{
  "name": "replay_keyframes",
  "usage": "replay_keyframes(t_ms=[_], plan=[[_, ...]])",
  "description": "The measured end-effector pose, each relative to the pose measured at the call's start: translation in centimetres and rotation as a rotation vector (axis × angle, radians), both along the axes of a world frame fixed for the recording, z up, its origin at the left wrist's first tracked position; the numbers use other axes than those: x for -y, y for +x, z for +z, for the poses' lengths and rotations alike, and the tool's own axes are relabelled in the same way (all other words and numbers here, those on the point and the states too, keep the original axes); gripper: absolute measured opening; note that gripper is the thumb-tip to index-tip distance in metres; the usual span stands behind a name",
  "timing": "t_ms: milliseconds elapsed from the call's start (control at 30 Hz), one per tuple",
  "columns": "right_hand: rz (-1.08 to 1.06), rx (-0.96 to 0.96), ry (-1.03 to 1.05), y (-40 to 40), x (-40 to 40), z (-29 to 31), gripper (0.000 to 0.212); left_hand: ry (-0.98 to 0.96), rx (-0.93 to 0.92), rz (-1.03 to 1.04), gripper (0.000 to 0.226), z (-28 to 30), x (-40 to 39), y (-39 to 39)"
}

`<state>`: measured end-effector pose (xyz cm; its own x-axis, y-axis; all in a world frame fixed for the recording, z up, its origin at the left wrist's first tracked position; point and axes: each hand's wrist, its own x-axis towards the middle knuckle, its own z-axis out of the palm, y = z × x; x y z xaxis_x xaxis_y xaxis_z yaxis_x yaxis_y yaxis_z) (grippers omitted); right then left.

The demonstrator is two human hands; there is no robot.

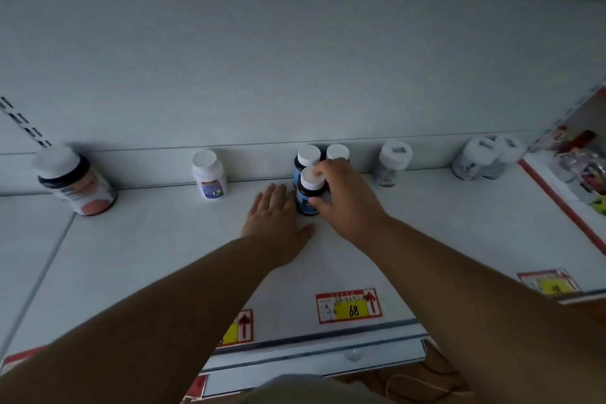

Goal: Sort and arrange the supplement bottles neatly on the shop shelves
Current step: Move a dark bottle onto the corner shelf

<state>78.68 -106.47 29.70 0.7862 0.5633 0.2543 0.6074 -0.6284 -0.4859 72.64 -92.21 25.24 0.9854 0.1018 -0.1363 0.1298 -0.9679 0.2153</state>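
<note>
Three dark bottles with white caps and blue labels stand clustered at the middle of the white shelf (459, 223). My right hand (344, 197) grips the front dark bottle (308, 193), thumb on its lower side and fingers over its cap edge. Behind it stand a second dark bottle (306, 159) and a third (337, 152), partly hidden by my fingers. My left hand (275, 223) lies flat on the shelf with straight fingers, just left of the front bottle.
A large bottle with a pink label (77, 182) stands far left, a white bottle (210, 174) left of centre. A clear jar (392, 162) and two more clear jars (485, 157) line the back wall on the right. Price tags (349, 305) mark the front edge.
</note>
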Motion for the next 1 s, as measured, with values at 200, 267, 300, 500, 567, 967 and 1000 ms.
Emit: replay_keyframes(t_ms=[200,267,300,500,567,967,1000], plan=[[0.055,0.035,-0.018,0.6,0.2,-0.2,0.039,0.026,0.007,0.035,0.085,-0.5,0.3,0.1],[0.043,0.033,-0.01,0.4,0.2,-0.1,0.039,0.019,0.017,0.031,0.084,-0.7,0.2,0.2],[0.03,0.034,-0.008,0.2,0.1,-0.1,0.04,0.012,0.023,0.034,0.084,-0.7,0.2,0.2],[0.013,0.091,0.086,-0.7,0.7,0.3,0.044,-0.038,0.064,0.058,0.08,0.0,0.1,-1.1],[0.018,0.128,0.117,-1.1,1.0,0.7,0.043,-0.041,0.08,0.087,0.08,0.6,0.1,-2.2],[0.449,0.028,0.248,-8.1,-3.1,4.3,0.048,-0.03,0.23,0.528,0.063,5.4,1.3,-16.6],[0.486,-0.006,0.233,-9.2,-3.9,4.6,0.05,-0.028,0.233,0.563,0.062,5.6,1.0,-18.2]])
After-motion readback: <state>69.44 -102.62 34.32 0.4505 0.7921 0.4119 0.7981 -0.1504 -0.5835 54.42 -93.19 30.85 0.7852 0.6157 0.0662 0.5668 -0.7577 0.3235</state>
